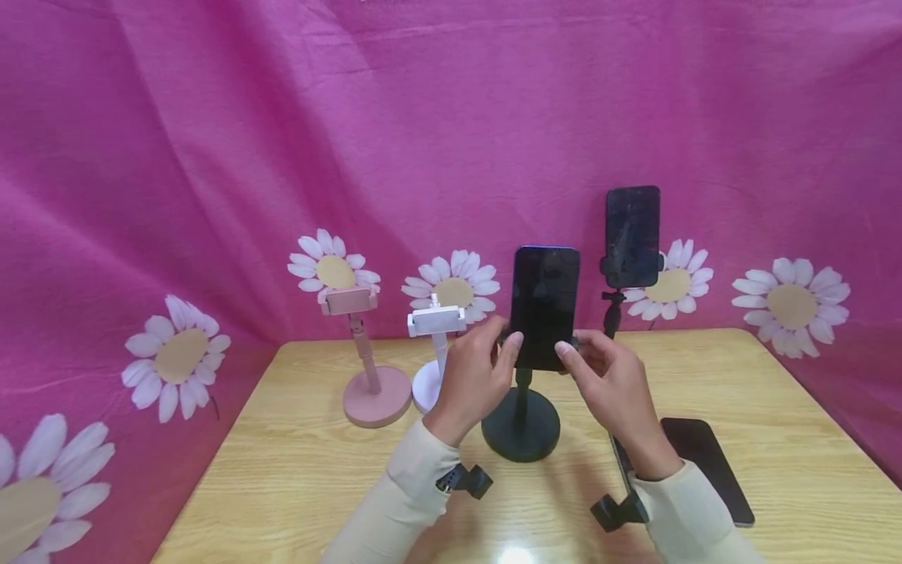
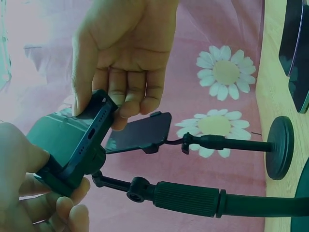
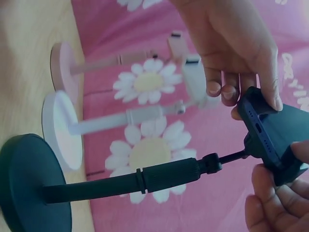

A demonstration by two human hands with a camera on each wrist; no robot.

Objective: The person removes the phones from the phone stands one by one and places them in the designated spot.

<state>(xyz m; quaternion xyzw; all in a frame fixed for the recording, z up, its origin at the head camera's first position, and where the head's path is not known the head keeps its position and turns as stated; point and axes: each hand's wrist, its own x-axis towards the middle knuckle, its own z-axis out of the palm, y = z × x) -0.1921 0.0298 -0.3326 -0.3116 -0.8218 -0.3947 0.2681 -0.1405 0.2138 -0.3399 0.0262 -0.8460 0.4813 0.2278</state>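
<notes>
A smartphone (image 1: 545, 305) with a dark screen stands upright in the clamp (image 3: 247, 104) of a black phone stand (image 1: 521, 427). My left hand (image 1: 479, 372) pinches the clamp at the phone's left edge, thumb in front and fingers curled behind. At the opposite edge my right hand (image 1: 613, 384) pinches the clamp in the same way. From the left wrist view, the phone's bottom edge (image 2: 91, 133) with its charging port shows between both thumbs. The ball joint and ribbed collar (image 2: 186, 198) of the stand lie below the clamp.
Left of the black stand are a white phone stand (image 1: 437, 321) and a pink phone stand (image 1: 377, 395). Behind on the right, another black stand bears a phone (image 1: 633, 235). A dark phone or tablet (image 1: 708, 470) lies on the wooden table (image 1: 282, 478). A pink flowered cloth (image 1: 451, 117) hangs behind.
</notes>
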